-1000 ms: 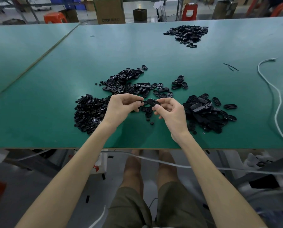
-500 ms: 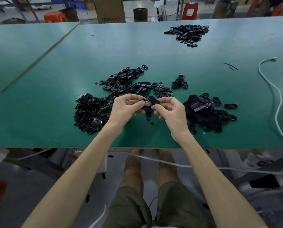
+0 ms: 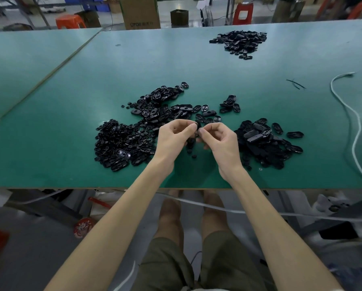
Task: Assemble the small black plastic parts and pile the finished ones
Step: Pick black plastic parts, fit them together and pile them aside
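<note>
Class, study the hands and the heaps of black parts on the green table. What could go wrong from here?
1. The left hand and right hand pinch the small black part by fingertips only; it might slip and drop.
2. The left heap and middle heap run together, so finished and unfinished parts may get mixed.
3. Stray bits lie between the wrists and could be swept off the table.

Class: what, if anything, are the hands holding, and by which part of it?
The left hand and right hand pinch one small black part, seemingly by its opposite ends.
</note>
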`<state>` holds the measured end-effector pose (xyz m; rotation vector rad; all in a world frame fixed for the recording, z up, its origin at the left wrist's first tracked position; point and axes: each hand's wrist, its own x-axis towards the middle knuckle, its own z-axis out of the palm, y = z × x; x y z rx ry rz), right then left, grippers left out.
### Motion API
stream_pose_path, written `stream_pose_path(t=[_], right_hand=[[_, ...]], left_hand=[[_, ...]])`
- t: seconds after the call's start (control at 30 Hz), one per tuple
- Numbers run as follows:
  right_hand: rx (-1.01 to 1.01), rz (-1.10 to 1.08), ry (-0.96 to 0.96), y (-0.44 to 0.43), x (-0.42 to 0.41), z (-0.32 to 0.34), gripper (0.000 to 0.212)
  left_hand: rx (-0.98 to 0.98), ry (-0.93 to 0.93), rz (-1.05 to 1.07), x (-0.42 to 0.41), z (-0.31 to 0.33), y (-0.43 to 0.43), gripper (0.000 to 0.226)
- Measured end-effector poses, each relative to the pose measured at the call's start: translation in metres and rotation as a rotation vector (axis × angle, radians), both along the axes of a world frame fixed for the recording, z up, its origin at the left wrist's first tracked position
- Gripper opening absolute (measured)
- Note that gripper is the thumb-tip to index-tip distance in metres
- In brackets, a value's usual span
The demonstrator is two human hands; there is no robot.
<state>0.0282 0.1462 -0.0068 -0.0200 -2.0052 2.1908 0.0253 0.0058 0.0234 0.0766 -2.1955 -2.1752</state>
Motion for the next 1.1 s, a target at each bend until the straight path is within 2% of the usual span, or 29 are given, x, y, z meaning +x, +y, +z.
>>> stream_pose_path(t=[0.2,0.33,0.4,0.6,0.83,1.1], right_hand=[[-0.022,0.002,-0.010,0.0001,-0.0017,-0.0006,0.013],[-0.103,0.028,0.004,0.0003,-0.0003,0.0011,0.036],[-0.090,0.064,0.033,0.0002,-0.0003,0.0012,0.040],[-0.074,0.051,0.025,-0.0008,0.0003,0.0022,0.027],[-0.075,-0.003,0.014,-0.0021,-0.0005,0.0022,0.013],[-0.097,-0.005,-0.007,-0.0026,-0.0002,0.0028,0.007]], left_hand=[[-0.080,0.134,-0.035,-0.0030,0.0018,0.0041,0.006],[-0.081,0.149,-0.048,-0.0039,-0.0002,0.0029,0.003],[-0.080,0.145,-0.052,-0.0027,-0.0013,0.0032,0.003],[-0.040,0.124,0.013,-0.0001,-0.0026,0.0034,0.006],[-0.093,0.116,0.025,-0.0001,0.0000,0.0001,0.008],[-0.084,0.082,0.004,-0.0005,0.0021,0.0015,0.002]])
